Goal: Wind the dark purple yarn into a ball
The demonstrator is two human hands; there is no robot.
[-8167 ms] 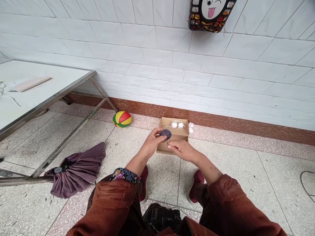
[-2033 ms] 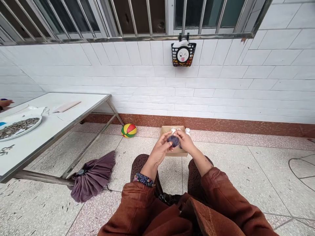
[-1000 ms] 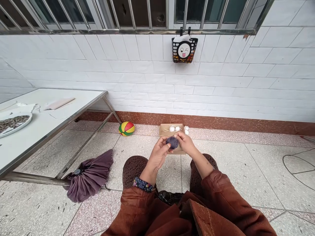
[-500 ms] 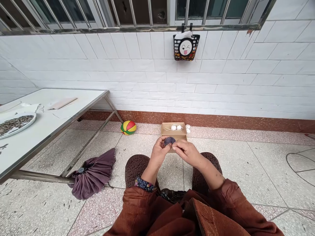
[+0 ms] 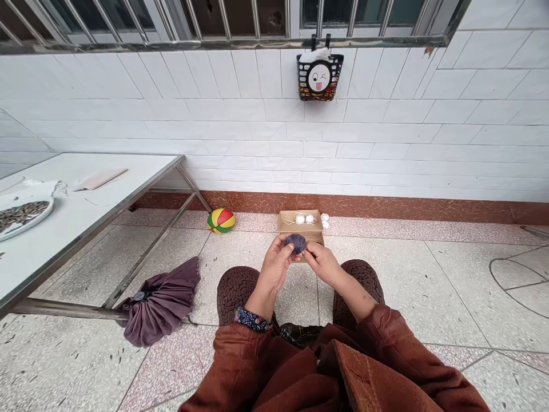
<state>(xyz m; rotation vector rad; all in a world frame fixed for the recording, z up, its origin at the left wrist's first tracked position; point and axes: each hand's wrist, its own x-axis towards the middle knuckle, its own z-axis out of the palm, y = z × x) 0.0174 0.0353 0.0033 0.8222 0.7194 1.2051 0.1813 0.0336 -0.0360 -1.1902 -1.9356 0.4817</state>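
Dark ball of yarn caught between two hands, over the box

And here it is: the yarn ball (image 5: 295, 242) sits in the grip of the left hand (image 5: 277, 260), thumb across its near face, other fingers curled around the left side and underneath. In comes the right hand (image 5: 322, 262), fingers drawn narrow, tips right at the ball's lower right edge; whether they pinch a strand, I cannot tell. The ball looks about round, so a long axis or a pointing end is hard to call.

All this hangs above the near part of the cardboard box (image 5: 283, 221). In the box's far part, two white balls (image 5: 300, 218) lie side by side with loose string. More white balls (image 5: 325, 221) lie just right of the box; left of it, a colourful ball (image 5: 221, 220) rests on the floor.
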